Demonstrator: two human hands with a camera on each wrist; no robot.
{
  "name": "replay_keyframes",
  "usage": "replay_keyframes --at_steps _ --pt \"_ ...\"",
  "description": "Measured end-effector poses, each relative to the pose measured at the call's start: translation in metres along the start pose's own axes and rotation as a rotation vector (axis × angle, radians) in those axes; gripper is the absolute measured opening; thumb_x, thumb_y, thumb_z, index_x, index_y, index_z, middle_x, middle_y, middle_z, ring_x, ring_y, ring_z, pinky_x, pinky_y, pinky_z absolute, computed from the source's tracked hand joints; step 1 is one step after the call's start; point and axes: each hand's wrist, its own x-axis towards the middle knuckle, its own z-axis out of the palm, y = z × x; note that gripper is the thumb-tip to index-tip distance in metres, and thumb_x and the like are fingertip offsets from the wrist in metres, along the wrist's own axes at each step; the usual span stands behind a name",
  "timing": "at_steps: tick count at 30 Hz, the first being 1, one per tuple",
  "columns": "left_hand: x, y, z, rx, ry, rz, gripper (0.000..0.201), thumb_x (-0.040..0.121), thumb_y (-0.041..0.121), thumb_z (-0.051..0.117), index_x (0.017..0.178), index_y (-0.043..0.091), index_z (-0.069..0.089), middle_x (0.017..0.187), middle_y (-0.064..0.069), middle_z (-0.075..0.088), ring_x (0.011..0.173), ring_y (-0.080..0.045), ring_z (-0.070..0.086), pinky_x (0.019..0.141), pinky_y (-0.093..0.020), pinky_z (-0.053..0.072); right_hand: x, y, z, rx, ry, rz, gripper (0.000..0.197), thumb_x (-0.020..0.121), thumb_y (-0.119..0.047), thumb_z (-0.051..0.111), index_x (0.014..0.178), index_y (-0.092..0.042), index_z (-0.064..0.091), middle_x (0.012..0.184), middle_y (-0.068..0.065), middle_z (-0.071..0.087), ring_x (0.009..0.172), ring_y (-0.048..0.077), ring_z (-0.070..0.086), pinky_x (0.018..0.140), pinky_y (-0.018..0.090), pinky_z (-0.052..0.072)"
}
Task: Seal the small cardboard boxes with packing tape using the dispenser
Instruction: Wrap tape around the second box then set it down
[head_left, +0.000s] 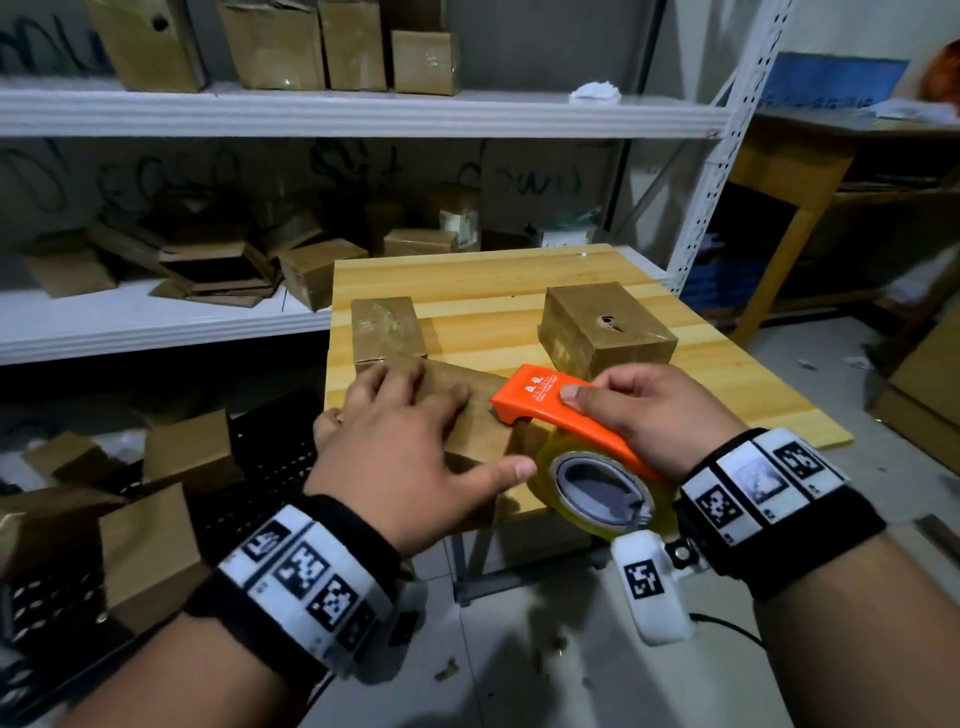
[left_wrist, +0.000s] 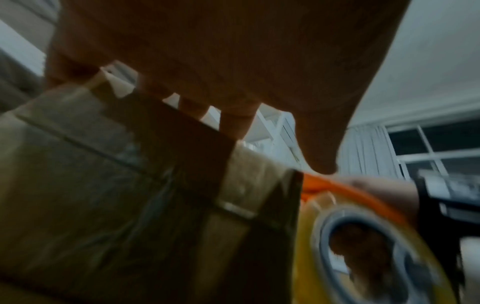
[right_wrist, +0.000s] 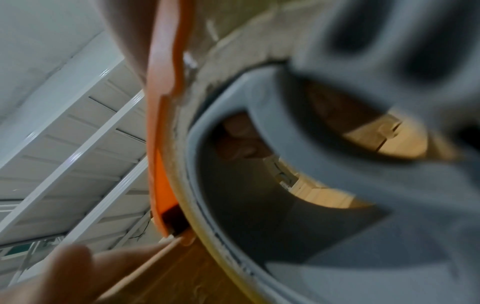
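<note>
A small cardboard box (head_left: 480, 415) lies at the near left of the wooden table (head_left: 727, 395). My left hand (head_left: 410, 421) presses flat on its top, fingers spread and straight, thumb stretched toward the tape roll. In the left wrist view the box (left_wrist: 91, 185) fills the lower left under my palm (left_wrist: 233, 61). My right hand (head_left: 628, 405) grips the orange tape dispenser (head_left: 540, 395), thumb on its top. The dispenser's front edge rests at the box's right end. Its yellowish tape roll (head_left: 597, 488) hangs over the table's near edge. The right wrist view shows the blurred dispenser (right_wrist: 166, 102) and roll (right_wrist: 197, 195).
Two more taped boxes stand farther back on the table, one at the left (head_left: 387, 327) and one at the right (head_left: 605, 332). White metal shelving (head_left: 311, 111) behind and to the left holds several cardboard boxes. Flattened boxes (head_left: 156, 519) lie on the floor at the left. A wooden desk (head_left: 789, 171) stands at the right.
</note>
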Motion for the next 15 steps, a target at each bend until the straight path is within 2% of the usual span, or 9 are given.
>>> replay_keyframes --at_steps 3,6,9,11,15 --pt "0.004 0.003 0.008 0.039 0.009 -0.047 0.119 0.049 0.113 0.027 0.149 0.048 0.034 0.173 -0.005 0.012 0.160 -0.034 0.004 0.121 -0.071 0.021 -0.002 0.000 0.002 -0.015 0.013 -0.012 0.042 0.089 -0.056 0.075 0.085 -0.014 0.072 0.080 0.010 0.080 0.066 0.024 0.076 0.079 0.046 0.063" --pt "0.008 0.000 0.010 0.000 0.028 -0.104 0.110 0.051 0.109 0.042 0.144 0.050 0.034 0.172 -0.014 0.002 0.158 -0.041 0.009 0.121 -0.066 0.027 -0.004 0.002 0.001 -0.001 0.015 -0.009 0.042 0.088 -0.055 0.076 0.087 -0.014 0.073 0.078 0.007 0.080 0.066 0.023 0.076 0.077 0.044 0.063" --pt "0.010 -0.004 0.012 0.020 0.062 -0.133 0.119 0.048 0.106 0.043 0.151 0.048 0.031 0.165 -0.020 0.014 0.150 -0.043 0.023 0.118 -0.060 0.034 -0.006 0.003 -0.001 0.004 0.002 -0.013 0.039 0.086 -0.056 0.078 0.087 -0.017 0.073 0.077 0.004 0.081 0.067 0.021 0.078 0.072 0.039 0.063" --pt "0.011 -0.006 0.012 0.016 0.068 -0.138 0.124 0.045 0.106 0.041 0.153 0.047 0.030 0.161 -0.018 0.022 0.147 -0.041 0.026 0.117 -0.059 0.036 -0.008 0.004 -0.003 0.005 -0.012 -0.013 0.038 0.085 -0.056 0.078 0.088 -0.018 0.074 0.079 0.004 0.081 0.070 0.024 0.079 0.074 0.040 0.064" --pt "0.015 -0.012 0.007 -0.066 0.064 -0.155 0.127 0.041 0.107 0.039 0.154 0.048 0.031 0.157 -0.015 0.027 0.144 -0.040 0.029 0.118 -0.058 0.036 -0.014 0.004 -0.015 0.037 -0.017 0.007 0.038 0.084 -0.052 0.079 0.092 -0.016 0.076 0.082 0.008 0.082 0.069 0.025 0.079 0.071 0.037 0.063"
